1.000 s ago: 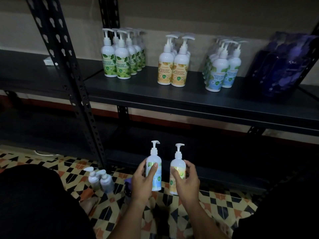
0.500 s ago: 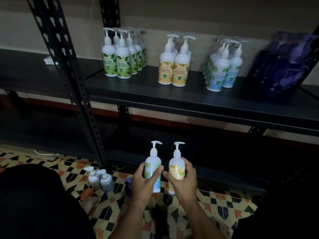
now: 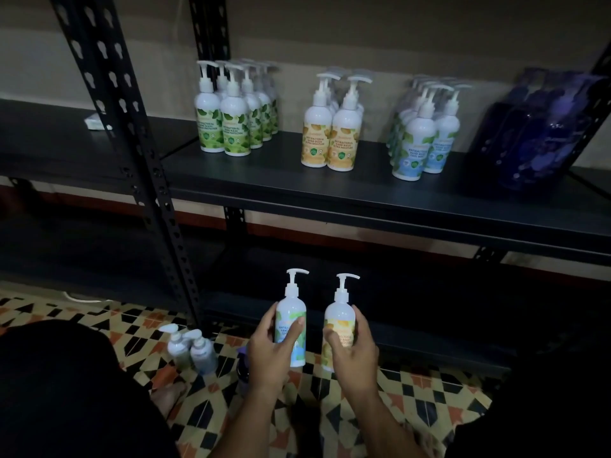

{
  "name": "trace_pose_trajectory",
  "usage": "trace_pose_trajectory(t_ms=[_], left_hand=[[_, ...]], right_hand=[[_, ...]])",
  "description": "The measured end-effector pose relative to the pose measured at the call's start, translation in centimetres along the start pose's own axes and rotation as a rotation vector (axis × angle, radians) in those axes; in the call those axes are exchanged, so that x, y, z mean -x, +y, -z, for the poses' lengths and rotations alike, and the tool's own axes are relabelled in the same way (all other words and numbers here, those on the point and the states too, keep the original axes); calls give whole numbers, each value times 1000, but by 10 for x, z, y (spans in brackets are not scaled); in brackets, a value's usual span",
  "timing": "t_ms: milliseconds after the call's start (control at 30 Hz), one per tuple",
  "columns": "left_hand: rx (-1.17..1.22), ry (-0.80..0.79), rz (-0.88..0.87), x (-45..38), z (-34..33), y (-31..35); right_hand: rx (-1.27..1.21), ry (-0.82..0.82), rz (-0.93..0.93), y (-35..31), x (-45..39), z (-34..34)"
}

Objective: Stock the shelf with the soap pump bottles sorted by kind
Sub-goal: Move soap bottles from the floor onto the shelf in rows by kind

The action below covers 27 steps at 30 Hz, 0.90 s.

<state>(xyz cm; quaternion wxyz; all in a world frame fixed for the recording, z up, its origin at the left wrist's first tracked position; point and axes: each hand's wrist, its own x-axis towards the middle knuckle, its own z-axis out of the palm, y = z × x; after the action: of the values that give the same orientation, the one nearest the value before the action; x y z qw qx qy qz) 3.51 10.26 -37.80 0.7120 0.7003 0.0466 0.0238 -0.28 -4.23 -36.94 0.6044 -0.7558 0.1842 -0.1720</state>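
My left hand (image 3: 272,353) grips a white pump bottle with a blue label (image 3: 292,317), held upright above the floor. Beside it my right hand (image 3: 353,353) grips an upright pump bottle with a yellow label (image 3: 340,320). On the dark shelf (image 3: 363,200) stand three sorted groups: green-label bottles (image 3: 231,123) at the left, yellow-label bottles (image 3: 334,137) in the middle, blue-label bottles (image 3: 423,140) to the right. Two more pump bottles (image 3: 191,350) stand on the tiled floor to the left of my hands.
A purple-blue pack (image 3: 542,130) sits at the shelf's right end. A black perforated upright (image 3: 132,166) rises on the left, with a lower shelf (image 3: 363,322) behind my hands. A dark bottle (image 3: 243,368) stands by my left wrist. A small white item (image 3: 96,123) lies far left.
Both hands have lifted the two bottles slightly and brought them a little closer together; the shelf groups have not changed.
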Motion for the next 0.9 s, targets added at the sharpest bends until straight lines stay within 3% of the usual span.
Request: trace_pose_trajectory(t_ms=[200,467,900], left_hand=[[-31,-73,-45,1,-2,7],[-43,-78,-169,-10,-7,31],[139,12,-434,-70,6,151]], right_hand=[[100,-79,35,-4,6,-5],[95,-35,174,-25,-2,1],[-68,22,383,-133,-48,-13]])
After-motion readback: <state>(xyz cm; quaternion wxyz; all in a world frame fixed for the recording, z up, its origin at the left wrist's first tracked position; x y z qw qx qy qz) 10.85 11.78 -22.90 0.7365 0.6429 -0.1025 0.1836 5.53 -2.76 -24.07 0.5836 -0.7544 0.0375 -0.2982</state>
